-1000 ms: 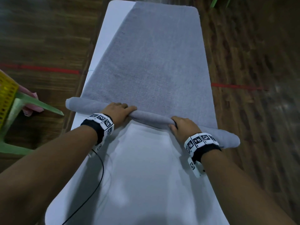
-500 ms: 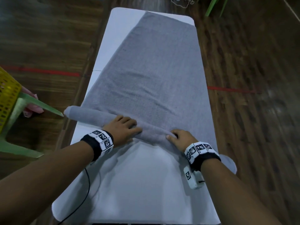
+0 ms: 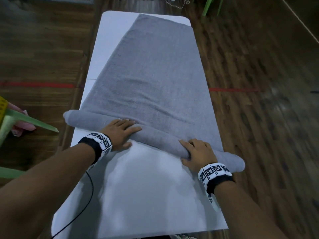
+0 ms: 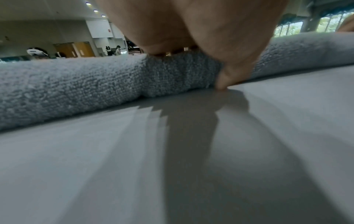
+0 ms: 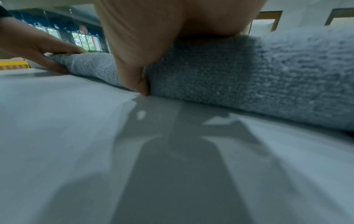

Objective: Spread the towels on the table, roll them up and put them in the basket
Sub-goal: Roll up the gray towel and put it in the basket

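Observation:
A grey towel (image 3: 155, 75) lies spread along the white table (image 3: 146, 195), and its near end is wound into a roll (image 3: 160, 140) that runs slantwise across the table. My left hand (image 3: 120, 131) presses flat on the roll's left part, fingers straight and thumb on the table beside it. In the left wrist view the thumb (image 4: 222, 84) touches the table at the foot of the roll (image 4: 76, 84). My right hand (image 3: 195, 150) wraps the roll's right part, fingers over the top, thumb (image 5: 141, 89) at its base. The yellow basket (image 3: 2, 107) shows at the far left edge.
Both ends of the roll overhang the table's sides. A green chair leg (image 3: 31, 120) and a pink cloth (image 3: 19, 128) sit on the wooden floor to the left. Another green chair (image 3: 208, 6) stands beyond the far end. A black cable (image 3: 89, 187) hangs from my left wrist.
The roll has been turned a little further up the towel and looks thicker. My left fingers have flattened on top of it, and my right hand has closed round it again.

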